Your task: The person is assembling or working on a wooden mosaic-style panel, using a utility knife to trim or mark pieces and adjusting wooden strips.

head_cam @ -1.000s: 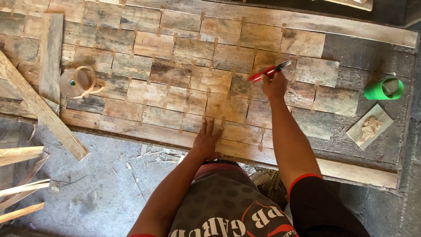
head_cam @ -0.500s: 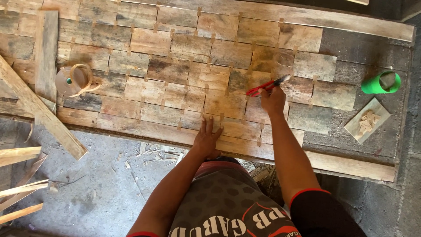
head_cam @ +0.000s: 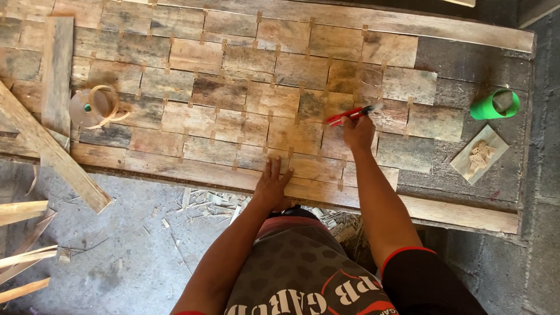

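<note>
Right hand [head_cam: 357, 131] gripping red brush [head_cam: 350, 113], above knuckles

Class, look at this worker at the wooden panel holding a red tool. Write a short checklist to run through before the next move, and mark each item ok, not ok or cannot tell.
1. Right hand grips the red tool: ok.
2. Tool tip lies over the wood pieces, not off the panel: ok.
3. Left hand lies flat on the panel's near edge, bracing: ok.
4. Left hand is apart from the tool: ok.
5. Whether the tool tip touches the wood: cannot tell.
6. Green cup and the small board of chips stand aside from both hands: ok.
</note>
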